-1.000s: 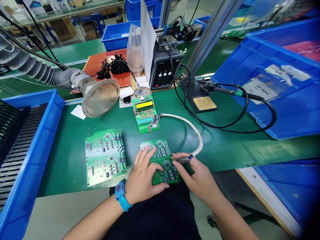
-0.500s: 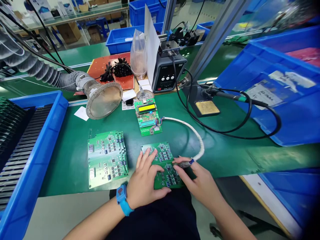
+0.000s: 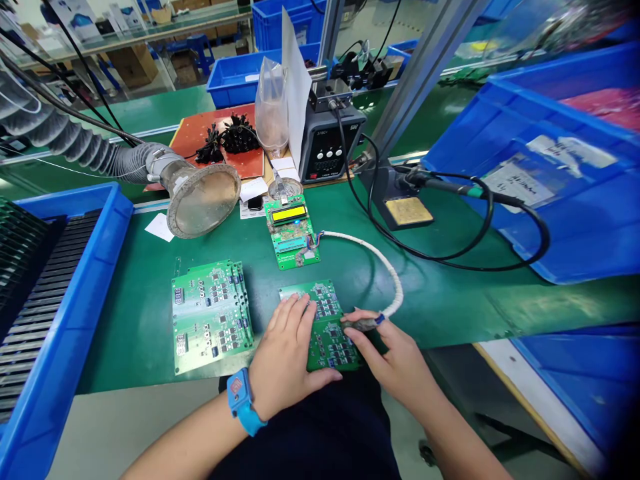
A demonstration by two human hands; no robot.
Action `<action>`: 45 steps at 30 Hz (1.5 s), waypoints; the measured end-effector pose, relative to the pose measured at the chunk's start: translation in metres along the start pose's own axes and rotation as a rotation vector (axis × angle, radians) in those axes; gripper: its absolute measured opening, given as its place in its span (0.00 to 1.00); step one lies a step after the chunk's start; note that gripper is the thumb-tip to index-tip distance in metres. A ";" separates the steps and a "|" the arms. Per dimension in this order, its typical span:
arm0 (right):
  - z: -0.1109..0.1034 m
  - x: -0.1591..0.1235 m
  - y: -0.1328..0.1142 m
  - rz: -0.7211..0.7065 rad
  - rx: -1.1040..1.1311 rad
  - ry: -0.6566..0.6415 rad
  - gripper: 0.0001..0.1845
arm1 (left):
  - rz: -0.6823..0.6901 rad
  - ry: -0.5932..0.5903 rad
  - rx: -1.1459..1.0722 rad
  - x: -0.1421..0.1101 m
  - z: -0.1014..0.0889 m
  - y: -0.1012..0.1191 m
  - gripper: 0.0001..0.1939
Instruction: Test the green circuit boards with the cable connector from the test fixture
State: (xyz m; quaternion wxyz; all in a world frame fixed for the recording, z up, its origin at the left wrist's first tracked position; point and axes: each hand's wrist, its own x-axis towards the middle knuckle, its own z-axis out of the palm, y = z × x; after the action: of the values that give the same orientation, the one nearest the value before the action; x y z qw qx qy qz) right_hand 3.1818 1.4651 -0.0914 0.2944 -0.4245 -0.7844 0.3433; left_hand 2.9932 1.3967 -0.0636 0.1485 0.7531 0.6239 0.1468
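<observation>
First, right hand [image 3: 400, 357]: fingers clamped on a dark probe [image 3: 361, 325], thumb on the near side, tip at the right edge of the circuit board.
Left hand [image 3: 283, 360]: laid palm down, thumb apart, the other fingers close together; fingertips on the board's left part; nothing gripped.
Blue wristband [image 3: 243, 400]: one, worn on the left wrist.
Circuit board [image 3: 333, 337]: green, populated with small dark parts, flat at the near edge of the table [image 3: 445, 300], partly covered by the left hand.
White cable [image 3: 385, 263]: wrapped, curving from the probe to the right side of the display board.
Display board [image 3: 293, 237]: green, with yellow screen and blue socket, just beyond the circuit board.
Board stack [image 3: 213, 320]: several green boards, slightly offset, near left.
Fume funnel [image 3: 204, 201]: on a grey ribbed hose, far left of the display board.
Control unit [image 3: 330, 143]: dark, three pale buttons, far side, black cord attached.
Soldering iron stand [image 3: 383, 193]: right of the unit, tan sponge [image 3: 409, 211] at its front.
Left bin [image 3: 93, 280]: blue, holding dark ribbed racks.
Right bin [image 3: 525, 167]: blue, tilted, paper labels on its side.
</observation>
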 end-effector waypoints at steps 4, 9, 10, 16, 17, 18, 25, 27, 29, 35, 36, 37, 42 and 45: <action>0.000 0.001 -0.002 0.036 0.005 0.002 0.07 | -0.026 -0.058 0.104 0.006 -0.001 0.003 0.61; 0.000 0.001 -0.004 0.043 0.003 0.010 0.08 | -0.056 -0.116 0.204 0.014 -0.004 0.006 0.66; 0.000 0.001 -0.004 0.042 0.002 0.010 0.08 | -0.063 -0.120 0.214 0.015 -0.004 0.006 0.67; 0.001 0.001 -0.004 0.034 0.004 0.017 0.08 | -0.081 -0.150 0.234 0.019 -0.004 0.010 0.71; 0.001 0.001 -0.004 0.036 0.006 0.020 0.08 | -0.083 -0.156 0.234 0.020 -0.004 0.010 0.71; 0.001 0.001 -0.003 0.038 0.007 0.021 0.08 | -0.085 -0.158 0.233 0.021 -0.005 0.011 0.71; 0.001 0.000 -0.005 0.039 -0.003 0.020 0.08 | -0.107 -0.176 0.228 0.024 -0.007 0.013 0.71; 0.001 0.000 -0.006 0.037 -0.006 0.021 0.08 | -0.106 -0.172 0.229 0.025 -0.007 0.013 0.70; 0.001 0.001 -0.007 0.038 -0.007 0.023 0.08 | -0.103 -0.154 0.224 0.025 -0.006 0.013 0.70; 0.001 0.002 -0.007 0.033 -0.008 0.022 0.08 | -0.109 -0.155 0.219 0.026 -0.006 0.014 0.71; 0.001 0.002 -0.007 0.034 -0.006 0.022 0.08 | -0.110 -0.163 0.221 0.027 -0.006 0.014 0.71; 0.001 0.002 -0.007 0.035 -0.004 0.023 0.08 | -0.112 -0.170 0.221 0.027 -0.006 0.014 0.71; 0.001 0.001 -0.007 0.044 -0.009 0.031 0.08 | -0.112 -0.152 0.197 0.027 -0.006 0.015 0.70; 0.002 0.000 -0.008 0.047 -0.007 0.038 0.09 | -0.120 -0.142 0.187 0.026 -0.006 0.015 0.71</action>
State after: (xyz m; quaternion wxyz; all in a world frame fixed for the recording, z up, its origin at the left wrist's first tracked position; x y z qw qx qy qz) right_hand 3.1767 1.4618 -0.0865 0.2997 -0.4505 -0.7695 0.3393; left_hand 3.0089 1.4202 -0.0514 0.1298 0.7335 0.6667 0.0253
